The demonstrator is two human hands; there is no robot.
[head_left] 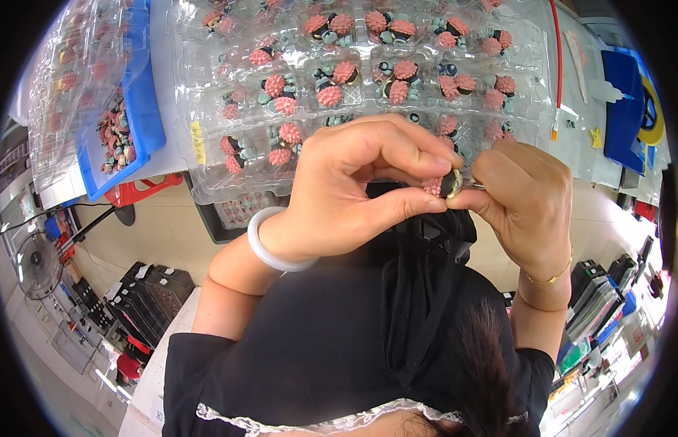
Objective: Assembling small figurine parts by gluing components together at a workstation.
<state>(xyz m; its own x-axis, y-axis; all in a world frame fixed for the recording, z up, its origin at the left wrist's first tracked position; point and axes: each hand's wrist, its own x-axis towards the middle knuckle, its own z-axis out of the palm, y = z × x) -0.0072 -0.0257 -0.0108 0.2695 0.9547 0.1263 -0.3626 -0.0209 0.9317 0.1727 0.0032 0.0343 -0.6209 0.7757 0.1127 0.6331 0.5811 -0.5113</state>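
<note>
My left hand (pixel 353 171), with a white bangle at its wrist, pinches a small knobbly pink-and-black figurine piece (pixel 449 183) between thumb and fingertips. A pale, yellowish edge shows on the side of the piece that faces right. Close against that side is my right hand (pixel 524 193), closed, its thumb and curled forefinger meeting at the piece. A tiny thin bit shows between those fingers, too small to name. Below and beyond both hands lies a clear plastic tray (pixel 302 120) whose hollows hold several similar pink, black and grey-green pieces.
A blue bin (pixel 146 120) with loose pieces stands at the left, near stacked clear trays (pixel 58 95). At the right lie a red-handled brush (pixel 557 80), a blue holder (pixel 624 102) and yellow tape (pixel 651 113). A dark crate (pixel 221 229) sits below the table edge.
</note>
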